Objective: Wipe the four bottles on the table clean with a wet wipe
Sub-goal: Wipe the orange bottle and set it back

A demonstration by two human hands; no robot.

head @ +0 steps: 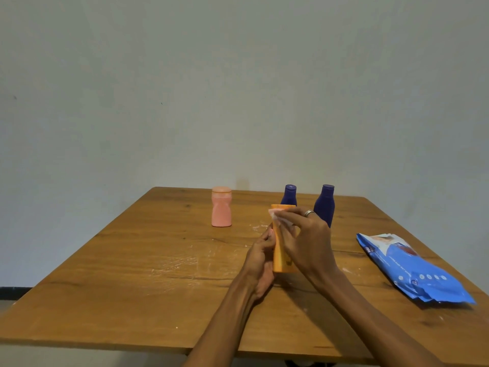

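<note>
I see my left hand [260, 256] gripping the orange tube [281, 250] above the wooden table [132, 274], my right hand [304, 234] pinching the wet wipe [280, 218] against it; 3 bottles stand behind.

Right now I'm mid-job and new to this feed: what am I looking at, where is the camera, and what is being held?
There is one picture, from a camera worn on a person's head, looking forward and down. No machine is involved: the two arms are the person's own. The left hand grips an orange tube held upright above a wooden table. The right hand, with a ring on one finger, presses a white wet wipe against the tube's upper part. On the table behind stand a pink bottle and two dark blue bottles, none being touched. A blue wet wipe pack lies flat on the right. White smears mark the tabletop.
</note>
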